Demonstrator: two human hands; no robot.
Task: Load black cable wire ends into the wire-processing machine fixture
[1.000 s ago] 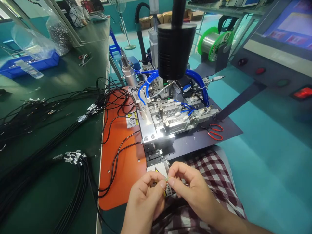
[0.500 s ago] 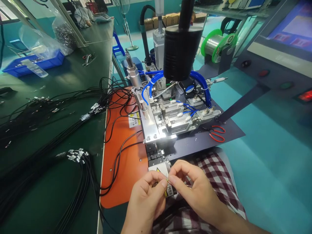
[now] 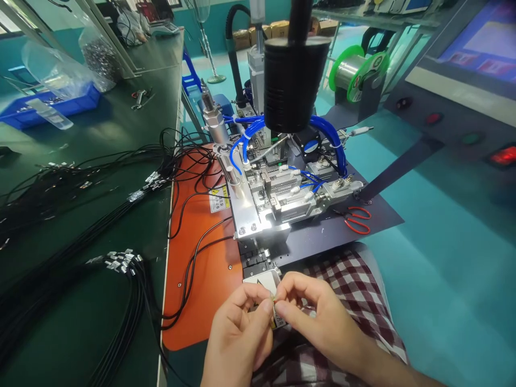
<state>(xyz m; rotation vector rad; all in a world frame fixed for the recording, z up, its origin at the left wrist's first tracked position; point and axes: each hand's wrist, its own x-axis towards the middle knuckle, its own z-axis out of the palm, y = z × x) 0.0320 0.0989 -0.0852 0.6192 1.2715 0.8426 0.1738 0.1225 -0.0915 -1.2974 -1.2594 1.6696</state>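
Note:
My left hand [image 3: 244,328] and my right hand [image 3: 318,317] meet low in the middle of the view, thumb and forefinger of each pinched together. Between their fingertips are thin wires [image 3: 273,299], yellowish-green and very small; their exact shape is mostly covered by the fingers. Just behind the hands is the front of a bench machine [image 3: 258,228] with metal slides and blue air tubes. A white warning label [image 3: 262,279] on it is partly hidden by my fingers.
Bundles of black cables [image 3: 135,301] with metal connectors lie on the green table [image 3: 133,129] at left. Red-handled scissors [image 3: 357,220] rest on the machine's dark base plate. A black cylinder [image 3: 296,86] hangs above the machine. A green spool [image 3: 355,72] of wire stands behind.
The view has shifted slightly, so the surroundings sit a little further left. Both hands remain pinched together at the thin wires, with only small finger movement.

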